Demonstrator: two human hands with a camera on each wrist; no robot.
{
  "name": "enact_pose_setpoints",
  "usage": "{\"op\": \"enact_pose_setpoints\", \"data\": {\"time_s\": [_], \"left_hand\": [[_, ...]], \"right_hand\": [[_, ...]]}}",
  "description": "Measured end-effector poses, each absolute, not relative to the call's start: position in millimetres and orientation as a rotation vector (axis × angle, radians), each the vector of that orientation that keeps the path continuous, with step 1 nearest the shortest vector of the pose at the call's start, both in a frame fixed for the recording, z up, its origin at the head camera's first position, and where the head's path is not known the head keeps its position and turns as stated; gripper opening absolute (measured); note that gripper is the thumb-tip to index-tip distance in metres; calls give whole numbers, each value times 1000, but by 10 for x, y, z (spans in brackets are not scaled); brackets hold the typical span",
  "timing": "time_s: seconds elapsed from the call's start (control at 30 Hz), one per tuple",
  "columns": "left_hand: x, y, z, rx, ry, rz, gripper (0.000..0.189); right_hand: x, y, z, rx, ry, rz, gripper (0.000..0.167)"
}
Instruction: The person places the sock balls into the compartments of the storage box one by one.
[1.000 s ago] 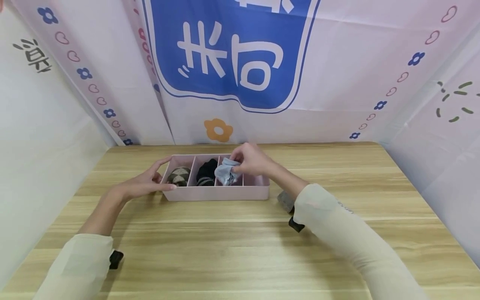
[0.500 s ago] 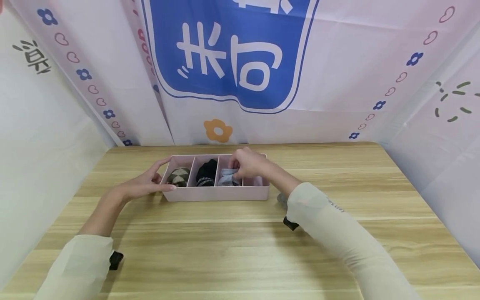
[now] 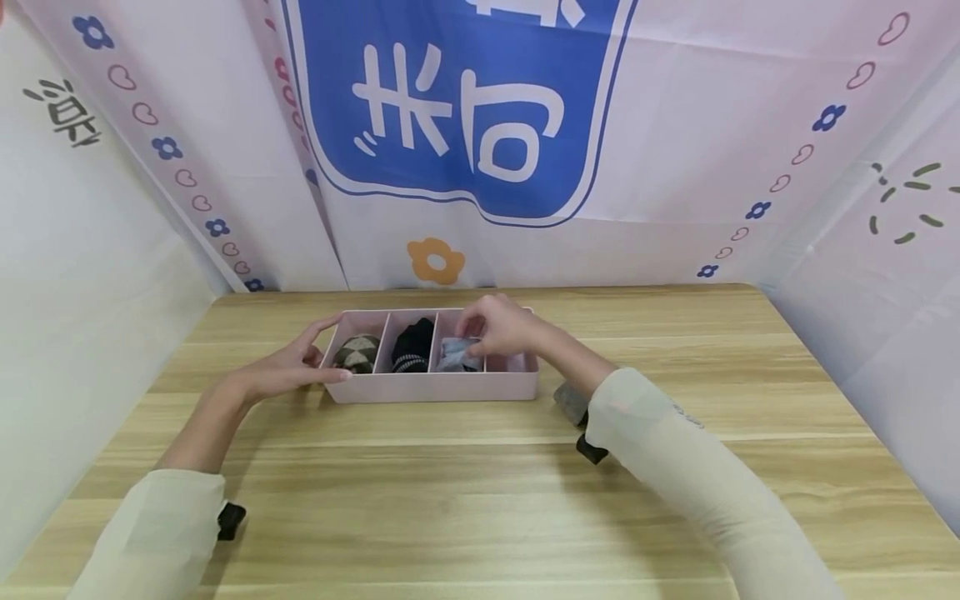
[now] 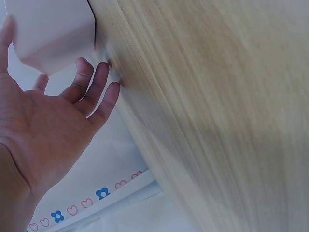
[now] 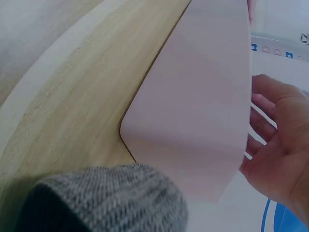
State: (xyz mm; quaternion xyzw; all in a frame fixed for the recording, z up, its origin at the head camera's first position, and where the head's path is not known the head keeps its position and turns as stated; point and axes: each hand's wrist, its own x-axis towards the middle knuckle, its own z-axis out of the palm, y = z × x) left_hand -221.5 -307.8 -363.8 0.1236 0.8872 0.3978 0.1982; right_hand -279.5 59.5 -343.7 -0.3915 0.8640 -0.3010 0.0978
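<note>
A pink divided box [image 3: 420, 387] stands near the back of the table. My left hand [image 3: 288, 364] holds its left end, thumb on the front wall and index finger toward the back corner. My right hand [image 3: 504, 325] reaches into the third compartment, its thumb and fingers curled at a folded light blue sock [image 3: 454, 357]. In the right wrist view the box wall hides those fingertips. A brown-and-cream argyle sock [image 3: 358, 353] lies in the first compartment. A black sock [image 3: 413, 346] with a pale striped band fills the second.
A grey knit sock [image 3: 571, 404] lies on the wooden table [image 3: 450, 500] right of the box, under my right forearm. It looms large in the right wrist view. A printed white cloth [image 3: 645, 250] hangs close behind the table's back edge.
The light blue sock has gone from above the third compartment down into it, with my right hand lowering alongside. My left hand and the box have stayed put.
</note>
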Motion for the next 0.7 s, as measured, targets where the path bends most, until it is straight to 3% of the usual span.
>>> {"op": "enact_pose_setpoints", "data": {"time_s": [0.4,0.7], "left_hand": [[-2219,-3082,-3655,351,2484,1113,103],[-2226,-3072,-3636,353,2491,1100,103]], "right_hand": [[-2652,986,-3271,-1242,2460,-1088,29],[-2514,1439,-3235,-1144,2518,-1071,33]]}}
